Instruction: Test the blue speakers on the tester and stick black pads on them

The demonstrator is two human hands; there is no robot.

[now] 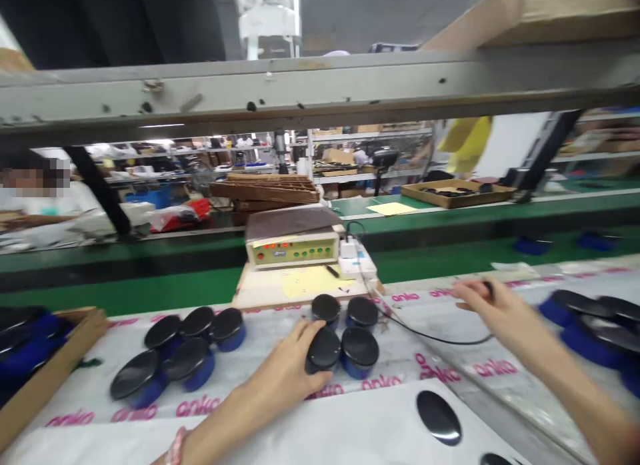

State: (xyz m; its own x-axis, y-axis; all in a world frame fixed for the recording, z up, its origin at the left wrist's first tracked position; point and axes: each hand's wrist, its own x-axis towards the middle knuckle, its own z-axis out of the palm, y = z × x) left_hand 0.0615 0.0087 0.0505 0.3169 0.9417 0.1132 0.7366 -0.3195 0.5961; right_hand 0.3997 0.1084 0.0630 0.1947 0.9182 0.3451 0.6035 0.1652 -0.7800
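My left hand (pixel 293 368) is wrapped round a black-topped blue round container (pixel 323 350), one of a group at the middle of the bench. Beside it stand more of the same containers (pixel 360 352). My right hand (pixel 483 305) is raised over the bench to the right, fingers drawn together; whether they hold anything is too blurred to tell. A black cable (pixel 440 340) runs below it. On the white sheet (pixel 350 425) in front lies a black oval disc (pixel 439 418). Further containers (pixel 187 362) stand in a cluster on the left.
A cardboard box (pixel 60 358) of containers is at the far left, more containers (pixel 597 338) at the right. Behind are a control unit (pixel 295 245), a green conveyor (pixel 425 252) and a tray (pixel 457 195). A metal beam (pixel 320 88) crosses above. A person (pixel 65 192) is at the back left.
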